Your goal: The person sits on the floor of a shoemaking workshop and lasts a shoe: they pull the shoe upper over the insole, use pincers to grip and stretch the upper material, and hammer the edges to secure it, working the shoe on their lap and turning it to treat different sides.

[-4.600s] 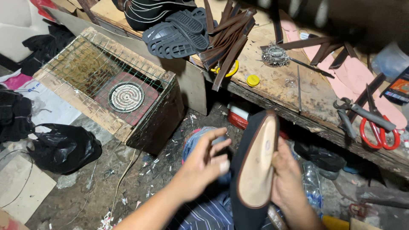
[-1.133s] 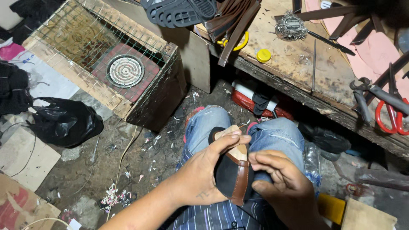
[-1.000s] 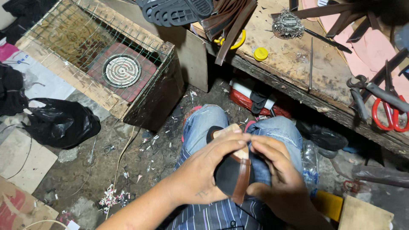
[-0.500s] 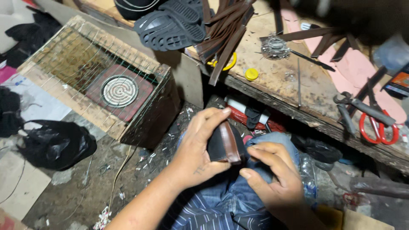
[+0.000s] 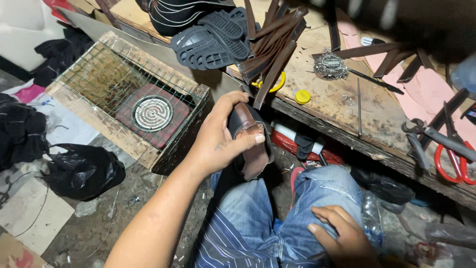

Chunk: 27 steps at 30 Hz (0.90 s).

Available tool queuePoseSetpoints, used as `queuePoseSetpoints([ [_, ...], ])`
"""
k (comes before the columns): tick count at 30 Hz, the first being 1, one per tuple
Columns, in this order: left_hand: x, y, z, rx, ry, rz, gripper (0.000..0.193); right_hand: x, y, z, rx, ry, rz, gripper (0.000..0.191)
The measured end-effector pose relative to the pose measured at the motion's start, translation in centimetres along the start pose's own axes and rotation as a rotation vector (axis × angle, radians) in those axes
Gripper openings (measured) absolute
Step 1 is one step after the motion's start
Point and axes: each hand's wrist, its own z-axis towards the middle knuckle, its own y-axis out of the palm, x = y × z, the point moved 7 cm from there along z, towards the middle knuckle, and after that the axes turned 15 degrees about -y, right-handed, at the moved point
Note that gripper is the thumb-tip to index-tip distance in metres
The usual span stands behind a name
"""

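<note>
Shoe: I see a dark shoe [image 5: 250, 144] with a brown lining, held up over my lap, just below the front edge of the desk [image 5: 342, 106]. Its opening faces up toward the camera.
Left hand: my left hand [image 5: 223, 136] is wrapped around the shoe from the left side, thumb pressed across the brown inner edge, fingers curled over the top.
Right hand: my right hand [image 5: 344, 238] lies on my right knee on the blue jeans [image 5: 297, 208], fingers loosely spread, holding nothing, well apart from the shoe.
Desk edge: brown leather strips [image 5: 272, 47] fan out across the worn wood, some overhanging the edge just above the shoe. A yellow cap [image 5: 302, 96] sits near the edge.
Soles: a stack of dark ribbed rubber soles [image 5: 213, 37] rests at the desk's left end, touching the strips.
Farther right: I make out a bundle of small metal nails or wire [image 5: 329, 64], pink sheet material [image 5: 426, 94], and red-handled scissors [image 5: 453, 154] beside grey pliers [image 5: 421, 139].
Floor, left: a wooden crate covered with wire mesh [image 5: 124, 94] holds a round coil heater [image 5: 152, 113]. A black plastic bag [image 5: 82, 171] lies near it on the dirty floor.
</note>
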Motion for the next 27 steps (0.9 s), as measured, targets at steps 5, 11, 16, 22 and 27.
queuePoseSetpoints([
  [5, -0.6, 0.0, 1.4, -0.031, 0.016, 0.080, 0.065, 4.5, 1.0, -6.2, 0.046, 0.013, -0.146, 0.043],
  [11, -0.6, 1.1, 1.7, 0.026, 0.036, 0.100, 0.056, 10.1, 0.2, -12.5, 0.021, 0.347, -0.126, 0.036],
  [16, 0.3, 2.2, 1.6, 0.017, 0.078, 0.101, 0.052, 11.1, -1.2, -13.2, 0.070, 0.414, -0.156, 0.030],
  [22, 1.9, 5.3, 0.9, -0.217, 0.121, 0.074, 0.057, 6.5, -7.6, -11.1, 0.231, 0.142, -0.412, 0.023],
  [27, 3.3, 7.1, 0.0, -0.144, 0.123, 0.163, 0.059, 8.6, -12.2, -2.7, 0.333, 0.289, -0.243, 0.041],
])
